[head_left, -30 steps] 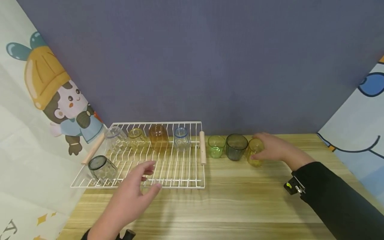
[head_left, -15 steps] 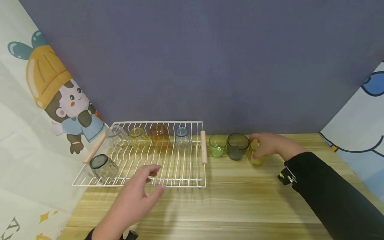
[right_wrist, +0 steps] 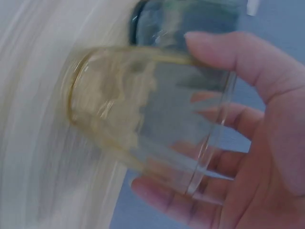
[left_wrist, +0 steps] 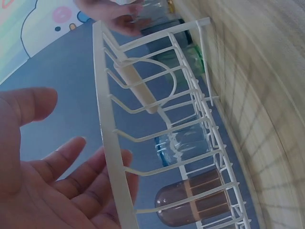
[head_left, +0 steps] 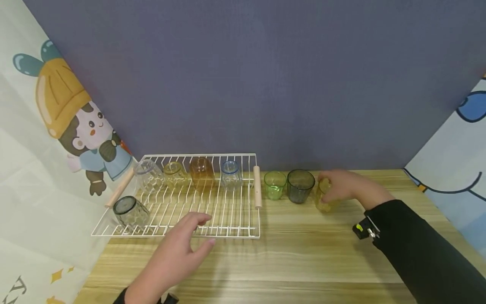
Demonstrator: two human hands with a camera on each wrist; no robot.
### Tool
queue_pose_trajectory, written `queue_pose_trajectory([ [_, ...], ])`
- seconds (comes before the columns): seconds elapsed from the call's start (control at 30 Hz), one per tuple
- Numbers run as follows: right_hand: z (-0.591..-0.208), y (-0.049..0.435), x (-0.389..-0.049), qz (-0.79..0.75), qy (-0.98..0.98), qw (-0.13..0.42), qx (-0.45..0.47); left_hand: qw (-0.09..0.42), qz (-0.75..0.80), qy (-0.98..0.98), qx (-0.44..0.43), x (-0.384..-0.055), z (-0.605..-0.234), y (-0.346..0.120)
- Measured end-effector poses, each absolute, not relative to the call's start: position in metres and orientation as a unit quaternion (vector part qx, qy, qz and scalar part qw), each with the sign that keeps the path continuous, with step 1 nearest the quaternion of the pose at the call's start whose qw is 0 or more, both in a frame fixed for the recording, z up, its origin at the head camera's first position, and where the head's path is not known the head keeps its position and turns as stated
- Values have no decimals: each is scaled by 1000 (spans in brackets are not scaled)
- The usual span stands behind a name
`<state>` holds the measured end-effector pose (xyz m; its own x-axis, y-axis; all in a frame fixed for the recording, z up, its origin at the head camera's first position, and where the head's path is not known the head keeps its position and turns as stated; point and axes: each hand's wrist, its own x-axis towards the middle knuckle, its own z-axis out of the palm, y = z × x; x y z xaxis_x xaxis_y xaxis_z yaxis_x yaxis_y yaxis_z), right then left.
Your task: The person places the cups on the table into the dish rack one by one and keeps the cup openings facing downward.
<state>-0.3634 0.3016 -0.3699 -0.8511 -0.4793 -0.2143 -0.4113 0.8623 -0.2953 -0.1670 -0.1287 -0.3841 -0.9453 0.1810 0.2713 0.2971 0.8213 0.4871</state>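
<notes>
The left hand [head_left: 178, 253] and the right hand [head_left: 341, 185] are over the wooden tabletop [head_left: 296, 257]: the left, near the front of the white wire rack [head_left: 235, 237], is loosely spread with nothing in it, and the right, just past the dark gray cup [head_left: 300, 191], has its thumb and fingers bent around the thinner yellow cup [head_left: 322, 202]. I can't tell if the yellow cup sits on the tabletop or just above it. A snug, soft hold on both sides seems best, going straight up so it doesn't bump the dark gray cup.
</notes>
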Motion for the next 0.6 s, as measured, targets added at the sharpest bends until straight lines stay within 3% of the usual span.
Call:
queue_pose_trajectory([
  [0.6,-365,317,-313,-203,955,49,-210,133,-286,-939,-140,-168,-384,-126],
])
